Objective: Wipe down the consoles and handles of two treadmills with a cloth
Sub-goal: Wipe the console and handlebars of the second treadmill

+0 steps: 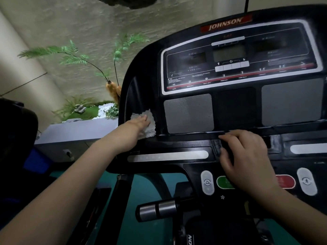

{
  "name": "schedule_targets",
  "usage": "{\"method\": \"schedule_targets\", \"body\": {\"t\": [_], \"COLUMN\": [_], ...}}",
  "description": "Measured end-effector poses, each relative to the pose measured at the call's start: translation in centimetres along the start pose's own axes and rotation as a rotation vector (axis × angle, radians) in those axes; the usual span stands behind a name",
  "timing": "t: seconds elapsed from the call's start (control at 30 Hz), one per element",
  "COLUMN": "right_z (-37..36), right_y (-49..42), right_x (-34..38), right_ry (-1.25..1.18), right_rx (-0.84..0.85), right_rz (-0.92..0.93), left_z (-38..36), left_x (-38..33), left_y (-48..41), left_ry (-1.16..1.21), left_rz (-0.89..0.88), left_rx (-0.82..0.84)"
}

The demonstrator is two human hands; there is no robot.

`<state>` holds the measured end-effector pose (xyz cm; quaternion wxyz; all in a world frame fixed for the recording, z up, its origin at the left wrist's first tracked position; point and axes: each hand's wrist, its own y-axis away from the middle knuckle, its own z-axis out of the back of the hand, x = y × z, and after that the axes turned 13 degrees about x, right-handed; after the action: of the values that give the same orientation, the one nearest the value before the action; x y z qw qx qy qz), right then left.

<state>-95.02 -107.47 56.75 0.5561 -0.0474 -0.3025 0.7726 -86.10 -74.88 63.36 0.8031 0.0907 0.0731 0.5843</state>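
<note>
A black treadmill console [237,106] with a display panel and grey speaker grilles fills the right of the view. My left hand [139,123] presses a white fluffy cloth [150,125] with straight fingers against the console's left side, beside the left grille. My right hand [246,156] rests on the console's lower ledge with fingers bent over its edge, above the green and red buttons. A short handle [159,209] with metal grip sensors juts out below the console.
A second dark machine [16,138] stands at the left edge. Behind the console are a grey ledge [76,131], artificial ferns [74,55] and a beige wall. The floor below is teal.
</note>
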Motion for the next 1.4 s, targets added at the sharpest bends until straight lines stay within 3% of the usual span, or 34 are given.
{"method": "schedule_targets", "body": {"t": [0.3, 0.53, 0.67, 0.87, 1.0, 1.07, 1.23, 1.3, 1.4], "right_z": [0.1, 0.1, 0.1, 0.1, 0.2, 0.2, 0.2, 0.1, 0.1], "right_y": [0.0, 0.1, -0.1, -0.1, -0.2, -0.2, -0.2, -0.2, -0.2], "right_x": [0.1, 0.2, 0.2, 0.1, 0.0, 0.0, 0.1, 0.0, 0.0], "right_ry": [0.0, 0.002, 0.001, -0.002, -0.002, -0.003, -0.001, -0.002, 0.0], "right_rx": [-0.009, -0.018, -0.016, -0.011, 0.0, -0.002, 0.002, 0.005, 0.008], "right_rz": [-0.007, -0.008, -0.006, -0.007, -0.006, -0.011, -0.016, -0.014, -0.017], "left_z": [1.0, -0.4, -0.2, 0.2, 0.2, 0.1, 0.4, 0.1, -0.2], "left_x": [-2.5, -4.6, -4.2, -4.0, -4.4, -4.6, -3.2, -2.9, -2.8], "left_y": [0.0, -0.1, 0.3, -1.9, -1.9, -0.8, 2.3, 2.6, 1.9], "left_ry": [0.08, 0.166, 0.24, 0.242, 0.107, 0.136, 0.279, 0.291, 0.203], "left_rz": [0.117, 0.021, -0.032, 0.207, 0.377, 0.346, 0.063, -0.06, -0.059], "left_rx": [0.135, -0.072, -0.061, -0.048, 0.045, 0.042, -0.259, -0.185, -0.079]}}
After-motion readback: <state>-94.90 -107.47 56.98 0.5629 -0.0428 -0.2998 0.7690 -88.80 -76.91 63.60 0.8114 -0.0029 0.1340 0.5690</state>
